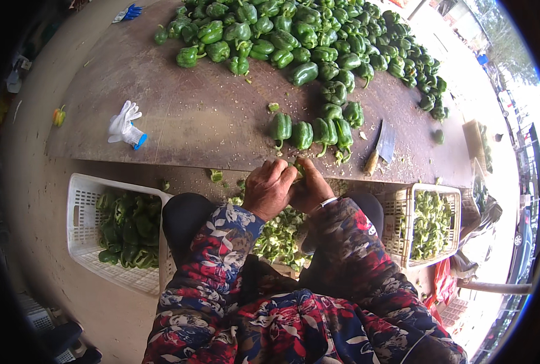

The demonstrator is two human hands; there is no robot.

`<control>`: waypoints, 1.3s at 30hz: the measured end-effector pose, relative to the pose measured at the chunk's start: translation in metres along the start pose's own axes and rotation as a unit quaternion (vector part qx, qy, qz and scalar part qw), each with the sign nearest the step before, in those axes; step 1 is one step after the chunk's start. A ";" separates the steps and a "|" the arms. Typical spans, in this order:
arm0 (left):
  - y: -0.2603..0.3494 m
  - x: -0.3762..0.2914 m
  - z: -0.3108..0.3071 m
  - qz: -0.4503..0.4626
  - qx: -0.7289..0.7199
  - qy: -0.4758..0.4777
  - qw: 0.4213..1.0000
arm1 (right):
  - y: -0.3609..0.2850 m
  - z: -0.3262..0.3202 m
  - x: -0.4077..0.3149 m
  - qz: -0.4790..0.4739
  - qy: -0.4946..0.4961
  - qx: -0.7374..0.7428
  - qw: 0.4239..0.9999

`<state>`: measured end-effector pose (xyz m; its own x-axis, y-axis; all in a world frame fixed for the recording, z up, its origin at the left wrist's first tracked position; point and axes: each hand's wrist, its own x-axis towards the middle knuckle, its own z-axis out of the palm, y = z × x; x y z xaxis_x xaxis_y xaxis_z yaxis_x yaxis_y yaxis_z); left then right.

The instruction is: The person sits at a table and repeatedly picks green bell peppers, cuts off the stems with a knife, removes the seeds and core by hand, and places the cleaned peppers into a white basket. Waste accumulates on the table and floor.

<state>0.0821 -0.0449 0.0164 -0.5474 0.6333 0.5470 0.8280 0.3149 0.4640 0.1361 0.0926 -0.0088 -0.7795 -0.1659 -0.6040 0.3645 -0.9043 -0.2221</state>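
My left hand [270, 189] and my right hand [312, 185] meet at the table's near edge, both closed around a green bell pepper [299, 170] that their fingers mostly hide. Just beyond them, several whole green peppers [302, 135] stand in a short row, stems towards me. To the right of the row lies a cleaver [385, 142] with a wooden handle, its blade pointing away. A small cut pepper piece [273, 107] rests behind the row. Below my hands, between my knees, a container holds pale pepper cores [279, 236].
A large heap of green peppers [297, 32] covers the table's [183, 118] far side. A white glove [125, 125] lies at left, a blue-and-white glove [128, 13] farther back. A white crate [115, 275] of peppers stands left, a crate [434, 187] of cores right.
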 end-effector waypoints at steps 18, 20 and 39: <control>-0.036 0.003 -0.018 -0.412 -0.293 -0.010 0.863 | -0.005 0.009 -0.020 -0.052 0.004 0.027 0.998; -0.036 -0.010 -0.019 -0.300 0.128 -0.155 0.933 | 0.000 0.015 -0.019 -0.152 0.010 -0.124 0.981; -0.088 -0.086 -0.176 -0.393 -0.172 0.162 0.889 | -0.086 -0.010 0.092 -0.246 0.356 -0.812 0.391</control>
<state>0.0351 -0.2514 0.0509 -0.9927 0.0582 0.1053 0.1180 0.3008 0.9464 0.0378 0.1584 -0.0531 -0.8299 0.5463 -0.1138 0.5537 0.7810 -0.2890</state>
